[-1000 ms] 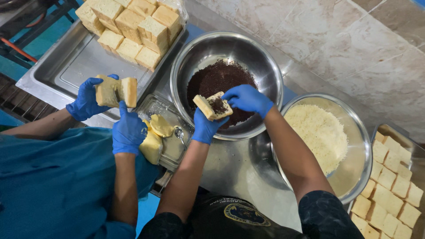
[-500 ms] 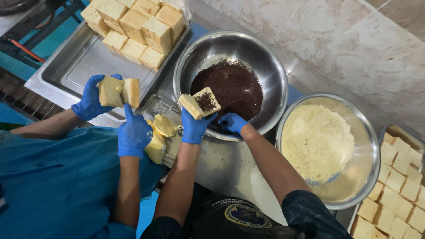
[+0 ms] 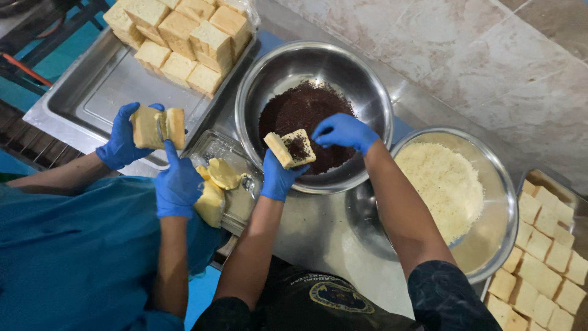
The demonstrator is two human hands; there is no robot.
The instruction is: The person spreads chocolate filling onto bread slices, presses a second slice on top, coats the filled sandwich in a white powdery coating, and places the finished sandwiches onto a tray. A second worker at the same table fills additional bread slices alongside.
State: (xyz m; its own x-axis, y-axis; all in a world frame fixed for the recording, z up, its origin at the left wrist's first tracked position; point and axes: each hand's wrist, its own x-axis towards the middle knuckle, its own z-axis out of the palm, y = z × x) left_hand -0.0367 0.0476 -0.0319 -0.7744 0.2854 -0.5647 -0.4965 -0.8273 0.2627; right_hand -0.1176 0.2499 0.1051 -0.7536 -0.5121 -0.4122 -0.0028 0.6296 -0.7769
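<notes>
My left hand [image 3: 278, 178] is clamped on a split bread piece [image 3: 291, 148], palm up. My right hand [image 3: 344, 131], fingers pinched together, hovers over the bowl of dark sprinkles [image 3: 367, 92].

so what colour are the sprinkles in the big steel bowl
Dark brown, almost black, in the bowl under the right hand; the head view shows the sprinkles best.

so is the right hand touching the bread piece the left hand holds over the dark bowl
Apart. The head view shows the right hand beside the bread piece, with dark filling visible in the gap between them; the left hand grips it.
</notes>
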